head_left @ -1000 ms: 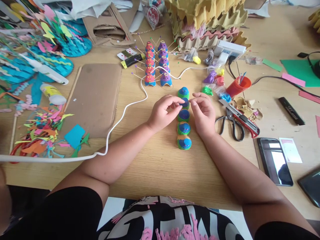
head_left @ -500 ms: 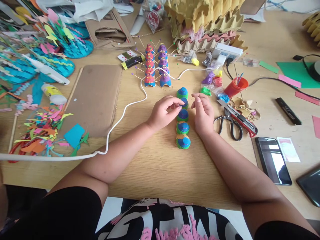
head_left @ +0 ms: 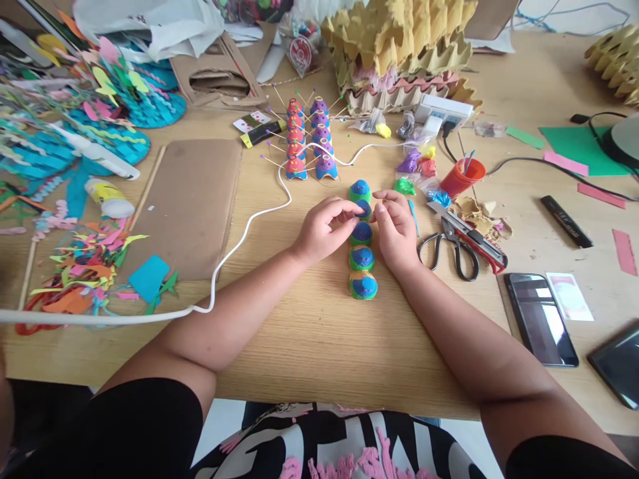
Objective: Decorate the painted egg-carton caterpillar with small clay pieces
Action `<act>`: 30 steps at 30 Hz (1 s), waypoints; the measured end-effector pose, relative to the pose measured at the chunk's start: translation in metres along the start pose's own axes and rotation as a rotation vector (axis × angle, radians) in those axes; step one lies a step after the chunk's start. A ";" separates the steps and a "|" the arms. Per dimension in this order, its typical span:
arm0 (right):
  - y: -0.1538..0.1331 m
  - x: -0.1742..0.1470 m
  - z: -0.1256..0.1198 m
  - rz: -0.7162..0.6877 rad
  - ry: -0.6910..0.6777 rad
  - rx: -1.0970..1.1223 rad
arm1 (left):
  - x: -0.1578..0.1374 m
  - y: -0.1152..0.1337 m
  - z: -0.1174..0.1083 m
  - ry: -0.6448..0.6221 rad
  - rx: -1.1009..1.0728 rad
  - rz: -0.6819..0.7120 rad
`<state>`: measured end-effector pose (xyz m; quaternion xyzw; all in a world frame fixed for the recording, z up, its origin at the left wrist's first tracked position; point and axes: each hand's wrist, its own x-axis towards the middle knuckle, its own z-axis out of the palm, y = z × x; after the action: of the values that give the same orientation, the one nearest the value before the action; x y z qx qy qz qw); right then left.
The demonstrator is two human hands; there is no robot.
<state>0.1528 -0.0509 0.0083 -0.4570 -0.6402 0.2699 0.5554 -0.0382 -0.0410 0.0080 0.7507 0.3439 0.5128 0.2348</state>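
A row of joined egg-carton cups (head_left: 360, 255), with blue clay tops and green sides, runs away from me on the table. The nearer ones carry small pink face details. Over the second cup from the far end, my left hand (head_left: 327, 229) pinches thumb and forefinger together at its blue top; anything between the fingertips is too small to make out. Close on the right side of the row, my right hand (head_left: 397, 229) has its fingers loosely bent, thumb and forefinger apart. A thin blue stick (head_left: 413, 217) shows just beside my right hand.
Two finished-looking cup rows, red (head_left: 296, 148) and purple (head_left: 324, 150), stand behind with pins sticking out. Scissors (head_left: 449, 249), a utility knife (head_left: 479, 243), an orange cup (head_left: 462, 176) and a phone (head_left: 542, 319) lie right. A white cable (head_left: 249, 219) crosses left, past cardboard (head_left: 190, 206).
My right hand has moved slightly left, closer to the row, and the blue stick now shows beside it. My left hand stays at the second cup. The whole view has shifted slightly.
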 end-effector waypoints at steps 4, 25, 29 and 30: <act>0.003 0.001 0.001 -0.028 -0.004 -0.003 | 0.000 0.000 0.000 -0.003 -0.010 0.011; 0.000 0.001 0.003 -0.063 -0.036 -0.003 | -0.001 0.000 0.001 0.017 -0.067 0.019; 0.000 0.000 0.003 -0.034 -0.044 0.019 | -0.001 0.001 0.001 0.013 -0.060 0.015; 0.000 0.000 0.004 -0.025 -0.048 0.024 | -0.001 0.001 0.000 0.007 -0.051 0.009</act>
<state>0.1491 -0.0504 0.0078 -0.4355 -0.6556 0.2815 0.5489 -0.0378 -0.0424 0.0078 0.7442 0.3282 0.5251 0.2504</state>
